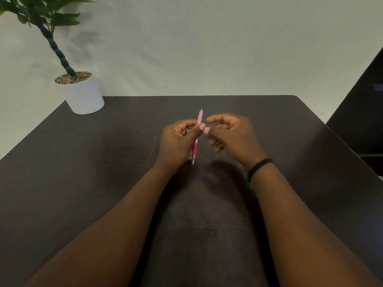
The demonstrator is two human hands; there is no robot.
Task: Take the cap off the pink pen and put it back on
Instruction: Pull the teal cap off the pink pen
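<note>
The pink pen (196, 146) stands nearly upright above the middle of the dark table (83, 162). My left hand (178, 141) is closed around its middle, thumb pressed against the barrel. The pen's top end pokes out above the fingers and its tip points down near the tabletop. My right hand (230, 133) hovers just to the right of the pen, fingers curled and apart, its fingertips close to the upper part but holding nothing that I can see. The hand hides whether the cap sits on the pen.
A white pot (81, 96) with a green plant stands at the table's far left corner. A black band circles my right wrist (259, 168). A dark piece of furniture (364, 112) rises to the right of the table.
</note>
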